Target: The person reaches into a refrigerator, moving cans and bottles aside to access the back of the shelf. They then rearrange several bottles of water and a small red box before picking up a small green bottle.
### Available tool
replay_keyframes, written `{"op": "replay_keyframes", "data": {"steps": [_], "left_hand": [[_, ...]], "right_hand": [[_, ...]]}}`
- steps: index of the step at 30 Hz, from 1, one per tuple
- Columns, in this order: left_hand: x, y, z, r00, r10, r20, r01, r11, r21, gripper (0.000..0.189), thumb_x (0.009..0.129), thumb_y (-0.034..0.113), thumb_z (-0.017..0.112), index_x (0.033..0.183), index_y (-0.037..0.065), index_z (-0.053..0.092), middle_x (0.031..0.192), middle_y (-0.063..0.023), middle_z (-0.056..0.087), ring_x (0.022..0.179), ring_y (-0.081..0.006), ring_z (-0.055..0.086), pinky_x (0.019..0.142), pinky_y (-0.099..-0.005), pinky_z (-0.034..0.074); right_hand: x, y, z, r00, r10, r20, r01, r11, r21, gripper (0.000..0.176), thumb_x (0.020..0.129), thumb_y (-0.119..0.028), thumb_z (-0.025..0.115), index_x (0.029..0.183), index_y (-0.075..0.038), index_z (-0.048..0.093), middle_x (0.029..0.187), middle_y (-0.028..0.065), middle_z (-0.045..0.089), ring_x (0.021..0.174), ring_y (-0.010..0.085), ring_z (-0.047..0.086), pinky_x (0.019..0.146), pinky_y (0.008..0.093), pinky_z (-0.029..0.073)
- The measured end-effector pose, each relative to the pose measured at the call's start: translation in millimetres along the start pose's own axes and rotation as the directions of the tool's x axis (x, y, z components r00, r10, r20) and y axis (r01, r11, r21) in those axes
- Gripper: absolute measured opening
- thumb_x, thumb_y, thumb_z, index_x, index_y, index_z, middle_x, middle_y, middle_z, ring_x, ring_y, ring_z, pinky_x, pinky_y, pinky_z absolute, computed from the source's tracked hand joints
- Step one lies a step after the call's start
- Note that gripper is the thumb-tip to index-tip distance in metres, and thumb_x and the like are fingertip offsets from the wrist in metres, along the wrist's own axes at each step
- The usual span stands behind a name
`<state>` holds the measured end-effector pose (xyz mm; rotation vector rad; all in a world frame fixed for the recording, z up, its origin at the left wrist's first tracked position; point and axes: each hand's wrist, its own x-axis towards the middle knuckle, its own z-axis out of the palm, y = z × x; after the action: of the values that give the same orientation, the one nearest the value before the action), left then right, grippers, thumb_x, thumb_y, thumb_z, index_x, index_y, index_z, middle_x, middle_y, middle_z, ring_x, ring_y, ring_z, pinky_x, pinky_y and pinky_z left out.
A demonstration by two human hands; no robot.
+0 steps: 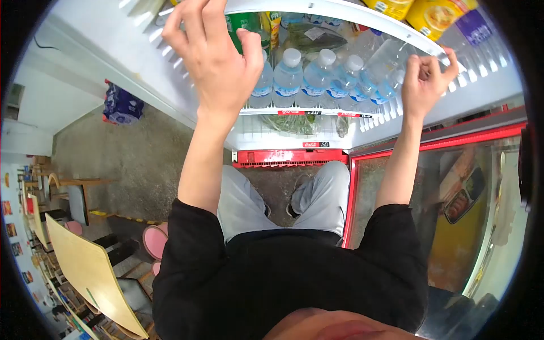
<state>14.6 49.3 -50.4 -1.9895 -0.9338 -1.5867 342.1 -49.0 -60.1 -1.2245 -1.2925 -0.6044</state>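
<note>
Both hands are raised at a white shelf [317, 8] inside an upright fridge. My left hand [218, 54] is at the shelf's left part, fingers bent and spread, in front of a green bottle [245, 24]; nothing shows in it. At the shelf's right end, my right hand [429, 79] has its fingers curled at the front edge. Below, clear water bottles with white caps [287, 76] stand in a row between the hands. Yellow packages [439, 17] and a purple one [477, 31] lie on the upper shelf at the right.
Bagged greens [292, 123] lie on the lowest shelf. The red-framed glass door [453, 226] stands open at the right. A wooden table [93, 272] and pink stools [154, 242] are at the left, with a blue bag [122, 105] on the floor.
</note>
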Motion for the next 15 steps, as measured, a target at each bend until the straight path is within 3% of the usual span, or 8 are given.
{"op": "replay_keyframes", "data": {"steps": [1, 4, 5, 8, 11, 15], "left_hand": [[5.4, 10.7, -3.9, 1.000, 0.001, -0.017, -0.002, 0.999, -0.045, 0.056, 0.072, 0.004, 0.066, 0.128, 0.005, 0.059, 0.130, -0.0129, 0.055, 0.129, -0.0357, 0.039, 0.111, -0.0462, 0.030], [6.7, 14.8, -7.3, 1.000, 0.012, -0.003, -0.012, 0.998, -0.060, 0.057, 0.072, 0.005, 0.066, 0.129, 0.005, 0.058, 0.131, -0.0133, 0.053, 0.131, -0.0368, 0.036, 0.113, -0.0489, 0.028], [5.9, 17.0, -10.6, 1.000, 0.026, 0.000, -0.026, 0.999, -0.039, 0.059, 0.073, 0.002, 0.064, 0.132, 0.004, 0.057, 0.132, -0.0138, 0.054, 0.129, -0.0354, 0.039, 0.107, -0.0468, 0.037], [1.8, 8.3, -15.6, 1.000, -0.013, -0.009, 0.010, 0.971, -0.238, 0.056, 0.075, -0.002, 0.062, 0.131, 0.004, 0.057, 0.133, -0.0138, 0.055, 0.126, -0.0336, 0.045, 0.096, -0.0410, 0.046], [-10.7, 5.2, -26.2, 0.994, -0.010, -0.109, -0.027, 0.943, -0.332, 0.043, 0.078, -0.005, 0.061, 0.121, 0.004, 0.062, 0.123, -0.0146, 0.062, 0.113, -0.0314, 0.057, 0.085, -0.0373, 0.052], [-27.3, -4.7, -27.1, 0.978, 0.006, 0.207, 0.088, 0.894, -0.440, 0.021, 0.083, -0.001, 0.061, 0.104, 0.002, 0.066, 0.105, -0.0141, 0.067, 0.099, -0.0327, 0.064, 0.085, -0.0407, 0.053]], "right_hand": [[-1.4, 4.2, 1.8, 1.000, 0.007, -0.017, -0.007, 1.000, 0.007, 0.016, 0.082, -0.005, 0.076, 0.075, -0.004, 0.061, 0.137, 0.0145, 0.046, 0.071, 0.0092, 0.057, 0.053, 0.0242, 0.045], [-0.1, 6.2, 3.8, 0.998, -0.047, -0.036, 0.043, 0.993, -0.112, 0.018, 0.080, -0.009, 0.077, 0.073, -0.006, 0.061, 0.135, 0.0137, 0.050, 0.067, 0.0106, 0.058, 0.054, 0.0244, 0.045], [-1.0, 3.2, 3.6, 0.999, -0.013, -0.047, 0.007, 0.992, -0.125, 0.019, 0.078, -0.014, 0.078, 0.072, -0.009, 0.060, 0.133, 0.0114, 0.053, 0.063, 0.0131, 0.058, 0.055, 0.0271, 0.046], [-2.1, -0.7, 2.1, 0.999, -0.007, -0.046, -0.001, 0.984, -0.181, 0.020, 0.078, -0.016, 0.078, 0.071, -0.011, 0.060, 0.134, 0.0087, 0.053, 0.060, 0.0144, 0.057, 0.055, 0.0308, 0.048], [-1.9, -0.5, 1.2, 0.999, -0.025, -0.044, 0.017, 0.982, -0.189, 0.021, 0.077, -0.018, 0.079, 0.071, -0.012, 0.060, 0.135, 0.0071, 0.053, 0.062, 0.0171, 0.060, 0.057, 0.0341, 0.050], [-3.8, -3.6, -0.4, 0.999, -0.003, -0.035, -0.003, 0.982, -0.188, 0.021, 0.077, -0.020, 0.079, 0.072, -0.011, 0.060, 0.137, 0.0071, 0.052, 0.066, 0.0207, 0.063, 0.060, 0.0367, 0.052]]}}
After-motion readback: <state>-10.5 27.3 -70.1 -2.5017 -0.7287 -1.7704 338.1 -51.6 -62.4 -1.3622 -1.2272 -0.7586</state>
